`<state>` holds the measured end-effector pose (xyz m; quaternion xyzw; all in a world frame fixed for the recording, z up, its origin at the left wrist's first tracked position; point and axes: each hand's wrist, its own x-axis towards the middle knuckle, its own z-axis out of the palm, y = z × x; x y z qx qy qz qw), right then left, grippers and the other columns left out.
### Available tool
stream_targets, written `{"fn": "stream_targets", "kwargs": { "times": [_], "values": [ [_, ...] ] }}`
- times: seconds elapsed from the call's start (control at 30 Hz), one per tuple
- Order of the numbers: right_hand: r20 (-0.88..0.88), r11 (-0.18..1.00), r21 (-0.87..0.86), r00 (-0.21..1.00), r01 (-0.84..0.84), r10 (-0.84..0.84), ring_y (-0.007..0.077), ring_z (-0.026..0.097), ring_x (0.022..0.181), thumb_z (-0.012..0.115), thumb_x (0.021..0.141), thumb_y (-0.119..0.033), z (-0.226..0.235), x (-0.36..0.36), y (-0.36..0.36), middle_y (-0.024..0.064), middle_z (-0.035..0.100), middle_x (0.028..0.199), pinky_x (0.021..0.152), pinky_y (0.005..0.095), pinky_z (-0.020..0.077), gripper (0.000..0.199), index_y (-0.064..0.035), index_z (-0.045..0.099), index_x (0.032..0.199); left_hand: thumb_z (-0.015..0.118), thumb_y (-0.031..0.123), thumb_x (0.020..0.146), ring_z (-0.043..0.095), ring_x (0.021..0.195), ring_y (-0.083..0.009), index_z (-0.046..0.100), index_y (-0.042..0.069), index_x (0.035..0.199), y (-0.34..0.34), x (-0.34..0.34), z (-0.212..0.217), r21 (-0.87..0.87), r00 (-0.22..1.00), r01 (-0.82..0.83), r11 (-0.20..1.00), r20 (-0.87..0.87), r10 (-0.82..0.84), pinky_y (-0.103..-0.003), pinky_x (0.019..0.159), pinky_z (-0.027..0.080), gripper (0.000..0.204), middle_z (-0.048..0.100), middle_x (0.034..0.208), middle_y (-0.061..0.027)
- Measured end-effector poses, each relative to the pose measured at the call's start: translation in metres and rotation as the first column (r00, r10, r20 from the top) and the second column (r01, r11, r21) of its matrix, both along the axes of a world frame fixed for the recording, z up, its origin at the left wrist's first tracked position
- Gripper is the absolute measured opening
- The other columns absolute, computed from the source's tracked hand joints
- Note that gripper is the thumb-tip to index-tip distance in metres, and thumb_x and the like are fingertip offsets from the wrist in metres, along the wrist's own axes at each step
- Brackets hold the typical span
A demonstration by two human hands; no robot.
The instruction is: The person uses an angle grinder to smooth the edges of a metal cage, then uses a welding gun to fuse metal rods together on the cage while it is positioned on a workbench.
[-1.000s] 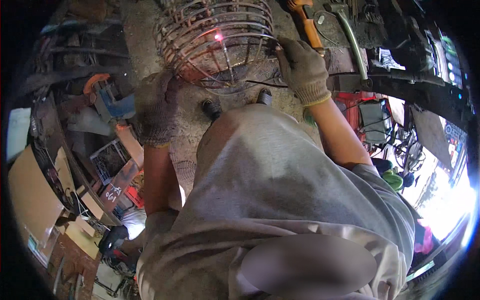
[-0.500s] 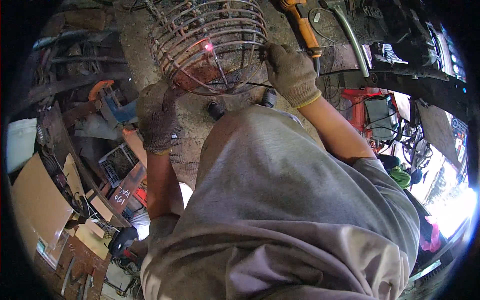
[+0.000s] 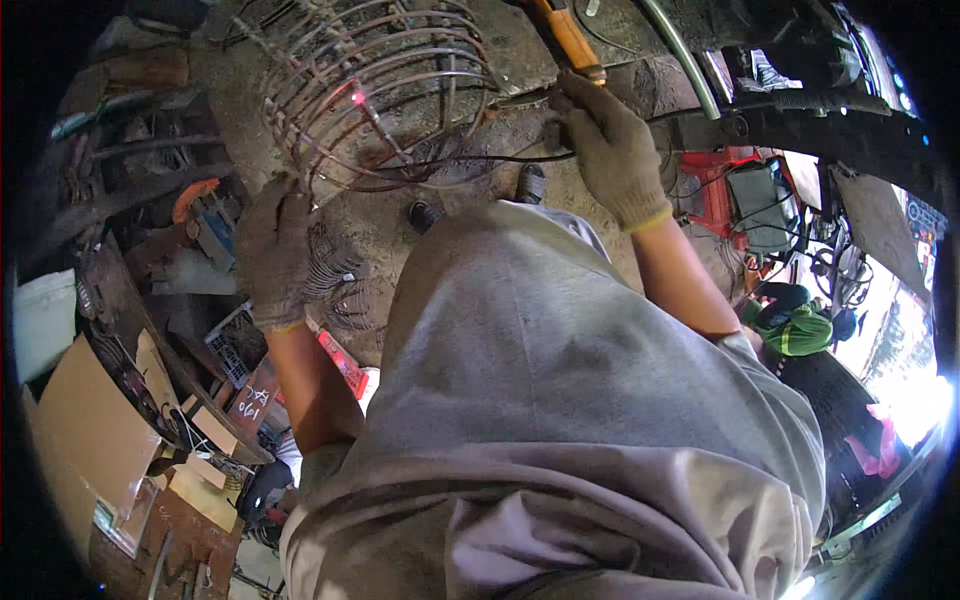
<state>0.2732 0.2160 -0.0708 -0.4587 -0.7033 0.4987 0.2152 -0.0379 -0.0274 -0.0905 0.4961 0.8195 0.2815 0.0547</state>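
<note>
A rounded cage of rusty metal rings and cross bars lies on the ground ahead of my feet, with a small spot glowing pinkish red on one bar. My left hand, in a dirty knitted glove, is closed at the cage's near left edge, its fingertips partly hidden. My right hand, gloved with a yellow cuff, is off the cage with thumb and fingers apart. Its fingertips are at the rear end of an orange angle grinder; whether they touch it I cannot tell.
A black cable crosses the ground before my shoes. Further right are a metal tube and a red stool. Coiled wire lies by my left wrist. A blue-and-orange tool, cardboard and scrap crowd the left.
My right hand has let go of the cage's right rim and moved right, to the grinder's rear end. The cage and my left hand appear further left as the view shifts.
</note>
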Motion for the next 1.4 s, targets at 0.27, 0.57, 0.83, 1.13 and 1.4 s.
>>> {"fn": "stream_targets", "kwargs": {
  "times": [0.27, 0.57, 0.83, 1.13, 1.4],
  "values": [
    [-0.046, 0.990, -0.141, 0.999, -0.003, -0.003, 0.0266, 0.071, 0.101, 0.059, 0.097, -0.024, -0.009, 0.036, -0.006, 0.0152, 0.072, 0.112, 0.088, 0.0350, 0.0536, 0.036, -0.0080, 0.064, 0.129, 0.065, 0.018, 0.094, 0.067, 0.101, -0.0350, 0.068, 0.003, 0.113, 0.001, 0.004, 0.007, -0.086, 0.987, 0.043, 0.995, -0.154, -0.056, -0.042, 0.094, 0.050, 0.024, 0.070, 0.113, -0.0171],
    [0.032, 0.921, 0.299, 0.967, -0.251, 0.253, 0.0362, 0.069, 0.092, 0.067, 0.087, -0.017, -0.020, -0.005, -0.005, 0.0184, 0.070, 0.098, 0.080, 0.0429, 0.0548, 0.039, -0.0071, 0.062, 0.125, 0.063, 0.026, 0.094, 0.068, 0.092, -0.0355, 0.069, 0.005, 0.106, 0.013, 0.011, 0.012, -0.194, 0.944, 0.069, 0.979, -0.305, -0.127, -0.044, 0.083, 0.050, 0.025, 0.071, 0.098, -0.0180],
    [0.254, 0.838, 0.392, 0.920, -0.380, 0.298, 0.0420, 0.065, 0.103, 0.066, 0.087, -0.021, -0.014, -0.031, -0.001, 0.0216, 0.062, 0.119, 0.086, 0.0473, 0.0534, 0.053, -0.0079, 0.051, 0.136, 0.065, 0.027, 0.092, 0.067, 0.087, -0.0384, 0.069, 0.002, 0.103, 0.022, 0.026, 0.008, -0.123, 0.947, -0.058, 0.991, -0.321, 0.016, -0.047, 0.076, 0.050, 0.027, 0.069, 0.091, -0.0208],
    [0.218, 0.764, 0.526, 0.928, -0.374, 0.303, 0.0363, 0.069, 0.087, 0.065, 0.087, -0.023, -0.025, -0.032, 0.005, 0.0204, 0.066, 0.101, 0.074, 0.0463, 0.0564, 0.046, -0.0065, 0.056, 0.128, 0.063, 0.027, 0.093, 0.068, 0.097, -0.0307, 0.070, 0.007, 0.102, 0.008, 0.021, -0.016, -0.127, 0.968, -0.123, 0.984, -0.234, 0.091, -0.043, 0.084, 0.052, 0.023, 0.071, 0.103, -0.0120],
    [-0.016, 0.947, 0.127, 0.954, -0.294, 0.298, 0.0272, 0.067, 0.109, 0.070, 0.089, -0.016, -0.039, 0.004, -0.014, 0.0180, 0.064, 0.125, 0.089, 0.0392, 0.0540, 0.056, -0.0052, 0.050, 0.140, 0.066, 0.022, 0.093, 0.067, 0.100, -0.0281, 0.069, 0.003, 0.111, 0.016, 0.025, 0.008, -0.155, 0.980, -0.193, 0.969, 0.023, 0.199, -0.038, 0.093, 0.049, 0.027, 0.071, 0.111, -0.0129]
  ]
}}
